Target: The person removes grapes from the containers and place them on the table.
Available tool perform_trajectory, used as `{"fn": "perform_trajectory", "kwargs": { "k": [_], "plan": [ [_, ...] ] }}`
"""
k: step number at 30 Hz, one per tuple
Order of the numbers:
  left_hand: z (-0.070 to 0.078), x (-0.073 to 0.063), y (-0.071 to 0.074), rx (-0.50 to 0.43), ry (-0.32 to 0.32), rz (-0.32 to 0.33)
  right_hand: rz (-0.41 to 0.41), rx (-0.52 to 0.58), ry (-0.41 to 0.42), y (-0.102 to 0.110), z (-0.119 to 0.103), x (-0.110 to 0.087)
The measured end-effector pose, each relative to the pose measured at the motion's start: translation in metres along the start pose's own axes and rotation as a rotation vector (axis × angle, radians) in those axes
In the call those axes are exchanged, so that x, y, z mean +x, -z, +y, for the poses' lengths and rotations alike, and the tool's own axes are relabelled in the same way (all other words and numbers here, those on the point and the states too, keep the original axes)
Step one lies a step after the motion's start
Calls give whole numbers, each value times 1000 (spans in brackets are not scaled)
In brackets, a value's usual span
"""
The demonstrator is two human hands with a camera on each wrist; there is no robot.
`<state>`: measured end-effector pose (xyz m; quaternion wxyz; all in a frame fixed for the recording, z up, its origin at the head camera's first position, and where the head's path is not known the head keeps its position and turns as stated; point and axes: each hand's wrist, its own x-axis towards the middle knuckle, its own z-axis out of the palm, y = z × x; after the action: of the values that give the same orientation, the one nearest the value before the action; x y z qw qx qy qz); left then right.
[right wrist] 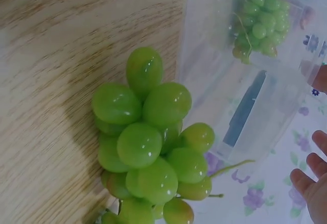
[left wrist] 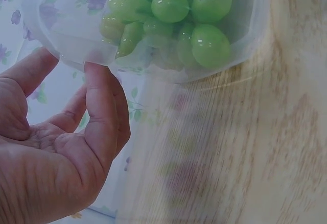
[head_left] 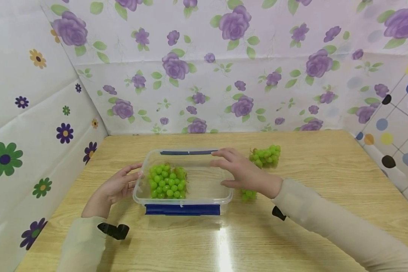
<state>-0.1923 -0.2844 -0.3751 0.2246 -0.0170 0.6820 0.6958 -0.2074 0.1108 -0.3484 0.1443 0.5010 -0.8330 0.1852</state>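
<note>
A clear plastic food container (head_left: 204, 181) with blue clips stands on the table, and a bunch of green grapes (head_left: 167, 182) lies inside at its left. My left hand (head_left: 119, 185) touches the container's left end with its fingertips; in the left wrist view the thumb and fingers are apart at the rim. Over the container's right end is my right hand (head_left: 241, 170), fingers spread and nothing held. To the right of the container, more green grapes (head_left: 266, 155) lie on the table, partly hidden behind the right hand and wrist. Some of them (right wrist: 148, 147) appear close up in the right wrist view.
The wooden table (head_left: 176, 241) reaches back to a wall covering (head_left: 204, 94) with purple flowers. Patterned sheets also stand at the left and right sides. Each wrist carries a small black device (head_left: 113, 230).
</note>
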Motion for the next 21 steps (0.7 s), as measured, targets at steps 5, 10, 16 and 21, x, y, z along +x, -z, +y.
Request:
{"fn": "perform_trajectory", "kwargs": {
  "k": [5,10,16,21],
  "plan": [
    [-1,1,0,-30,3,4,-41,-13,32,-3,-3,5],
    [-1,-1,0,-26,-7,6,-73,-44,82,-8,-4,9],
    [-1,-1,-1,-34,-11,2,-88,-90,132,-12,-7,12],
    [-1,-2,0,-34,-11,6,-123,-151,163,-13,-10,17]
  ]
}}
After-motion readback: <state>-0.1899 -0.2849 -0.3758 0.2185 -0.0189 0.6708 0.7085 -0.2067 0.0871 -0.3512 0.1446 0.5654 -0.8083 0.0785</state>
